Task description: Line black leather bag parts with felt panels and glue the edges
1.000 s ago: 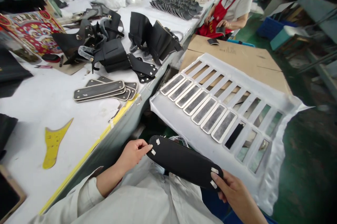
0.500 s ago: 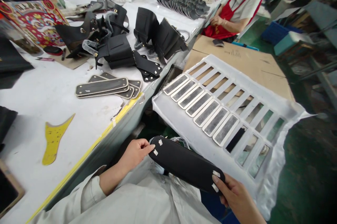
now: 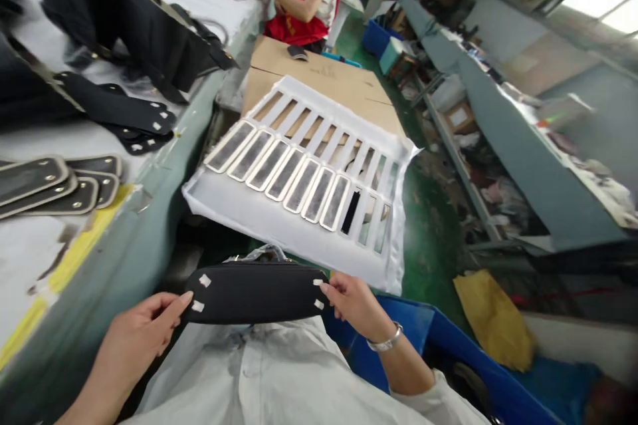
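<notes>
A long black leather panel (image 3: 259,293) with rounded ends is stretched level between my hands, over my lap. Two whitish tabs show near each of its ends. My left hand (image 3: 144,328) pinches the left end between thumb and fingers. At the right end, my right hand (image 3: 356,302) grips it with the thumb on top, beside the tabs. Just behind the panel, a bit of clear plastic wrap (image 3: 266,252) and metal fittings show; what they belong to is mostly hidden. Beyond lies a white slotted sheet (image 3: 239,202) with several pale-rimmed dark strips (image 3: 294,185) in a row.
On the left table are black leather pieces (image 3: 159,39), tabbed black panels (image 3: 109,106) and rimmed strips with studs (image 3: 34,179). Cardboard (image 3: 323,79) lies under the slotted sheet. A blue bin (image 3: 413,325) stands at my right. A co-worker in a red apron (image 3: 294,19) sits beyond.
The view has swung to the right. The black panel has gone from slanting to nearly level, with both hands still holding its ends.
</notes>
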The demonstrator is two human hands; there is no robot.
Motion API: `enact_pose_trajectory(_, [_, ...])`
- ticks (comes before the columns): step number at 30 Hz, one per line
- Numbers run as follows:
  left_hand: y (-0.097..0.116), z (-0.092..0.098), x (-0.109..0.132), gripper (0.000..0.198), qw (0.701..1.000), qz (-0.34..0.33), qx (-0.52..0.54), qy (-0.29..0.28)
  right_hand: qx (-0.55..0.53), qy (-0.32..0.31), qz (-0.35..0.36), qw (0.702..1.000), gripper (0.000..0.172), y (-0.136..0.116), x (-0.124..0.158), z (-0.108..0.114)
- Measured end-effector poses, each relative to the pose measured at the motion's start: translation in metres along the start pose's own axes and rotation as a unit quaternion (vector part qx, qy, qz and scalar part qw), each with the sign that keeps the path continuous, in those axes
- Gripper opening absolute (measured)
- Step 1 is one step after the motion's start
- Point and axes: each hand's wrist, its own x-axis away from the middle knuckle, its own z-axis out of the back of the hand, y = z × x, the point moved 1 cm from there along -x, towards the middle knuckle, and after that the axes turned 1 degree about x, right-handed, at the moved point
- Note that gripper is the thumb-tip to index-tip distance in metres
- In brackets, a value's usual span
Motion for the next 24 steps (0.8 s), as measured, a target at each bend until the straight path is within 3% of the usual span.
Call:
enact_pose_trajectory(3, [0.001,-0.001,-0.001,0.05,1.0,0.03,0.0,0.004,-0.036,-0.003,-0.007,0.999,0.03,0.01,-0.001,-0.001])
enact_pose_trajectory(14, [-0.016,-0.007,-0.001,0.019,0.993,0.007,0.12,0.008,-0.112,-0.003,0.0,0.994,0.03,0.022,-0.005,-0.006])
enact_pose_trajectory(24, [-0.012,-0.009,0.003,0.028,0.993,0.019,0.11,0.031,-0.051,-0.011,0.02,0.998,0.029,0.022,-0.008,0.0])
